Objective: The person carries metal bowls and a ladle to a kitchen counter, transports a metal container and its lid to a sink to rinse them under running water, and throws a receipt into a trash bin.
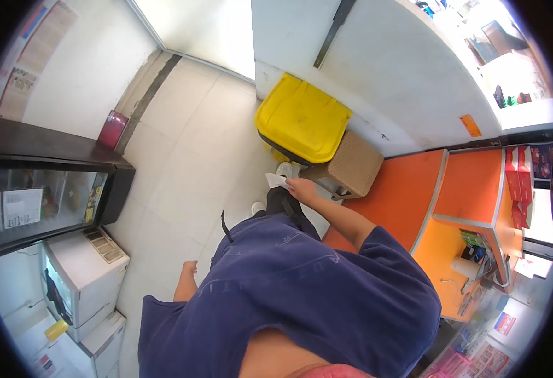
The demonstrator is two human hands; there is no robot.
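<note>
Held out in front of my body, my right hand [302, 190] pinches a small white paper [276, 181] by its edge. Below the paper, one of my shoes [285, 169] shows beside a yellow-lidded bin [303, 120]. My left hand [190, 268] hangs low at my left side over the tiled floor, touching nothing that I can see. Its fingers are too small and turned away to make out.
A brown woven-pattern stool [354, 165] stands between the bin and an orange counter [390, 195] on my right. Along the left are a black glass-door fridge [43, 195] and a white appliance [90, 261]. Pale floor tiles [175, 164] lead to a bright doorway [201, 28].
</note>
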